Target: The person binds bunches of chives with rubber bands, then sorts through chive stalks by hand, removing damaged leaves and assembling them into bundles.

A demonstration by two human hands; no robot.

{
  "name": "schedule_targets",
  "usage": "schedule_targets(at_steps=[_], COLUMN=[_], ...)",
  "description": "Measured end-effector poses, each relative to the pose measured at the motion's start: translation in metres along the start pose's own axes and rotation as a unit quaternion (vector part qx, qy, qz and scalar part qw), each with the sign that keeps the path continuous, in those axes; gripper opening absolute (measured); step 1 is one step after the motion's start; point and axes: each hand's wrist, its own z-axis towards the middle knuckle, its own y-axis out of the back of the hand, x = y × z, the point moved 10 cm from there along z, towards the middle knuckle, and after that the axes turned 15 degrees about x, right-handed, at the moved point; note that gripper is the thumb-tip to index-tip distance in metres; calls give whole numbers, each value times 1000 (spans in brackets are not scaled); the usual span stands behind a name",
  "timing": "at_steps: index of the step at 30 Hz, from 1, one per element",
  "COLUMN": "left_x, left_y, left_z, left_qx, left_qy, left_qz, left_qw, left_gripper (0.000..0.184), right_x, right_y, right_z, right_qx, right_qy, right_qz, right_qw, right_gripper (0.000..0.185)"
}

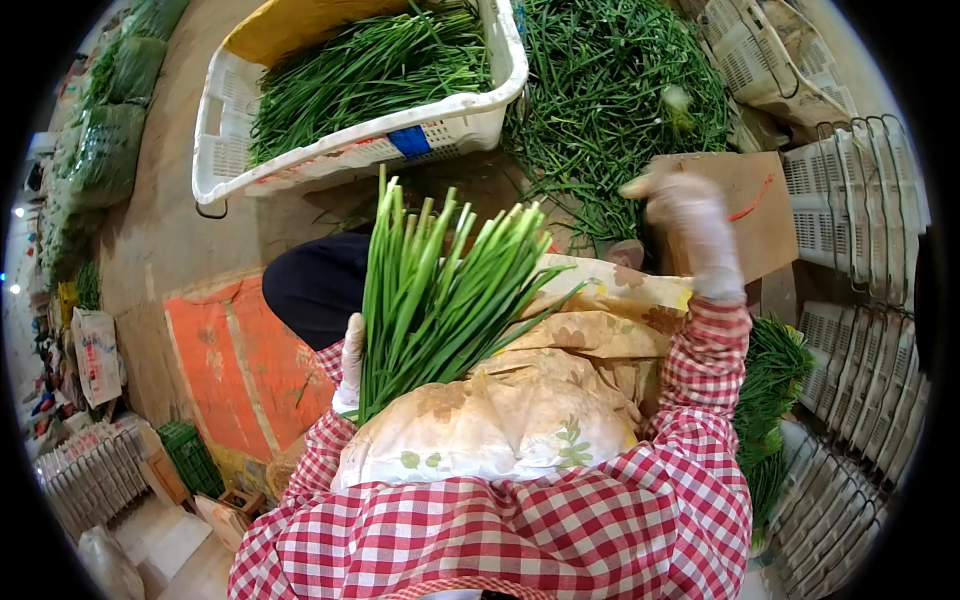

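Observation:
My left hand [351, 362], in a pale glove, is closed at the left side of a bunch of garlic chives [440, 290]. The thumb shows, while the other fingers are hidden behind the stalks. The bunch leans over my lap with its pale cut ends upward and its leaves against the stained floral apron [480, 425]. My right hand [690, 215], also gloved, is raised at the right beside a cardboard sheet [765, 205]. It is blurred, with one finger stretched out and nothing visible in it. Beyond it a small pale-green blur [677, 105] shows over a heap of loose green leaves [610, 80].
A white plastic crate [350, 155] with chives in it stands ahead. Stacked crates [850, 200] line the right side, with more greens [770, 400] beside my right arm. An orange mat [235, 350] lies at the left. Wrapped green bundles [105, 150] stand far left.

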Motion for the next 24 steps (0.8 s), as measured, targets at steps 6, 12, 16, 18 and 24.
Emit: schedule_targets(at_steps=[6,12,16,18,24], left_x=[-9,-3,10,3,3], left_y=[-10,-5,16,-11,-45], left_z=[3,22,18,26,35], left_qx=[-27,-67,55,61,6], left_qy=[2,38,71,96,215], left_qz=[68,74,-19,93,355], left_qw=[997,994,996,989,910], left_gripper=[84,84,87,88,64], right_x=[-86,-23,-32,-41,-22], right_y=[-132,-141,-127,-124,-138], right_z=[8,30,7,17,27], right_qx=[154,-13,-30,-78,3], right_qy=[-209,-97,-192,-117,-78], right_qz=[132,405,342,369,408], right_qw=[957,909,919,919,910], right_gripper=[69,54,53,56,51])
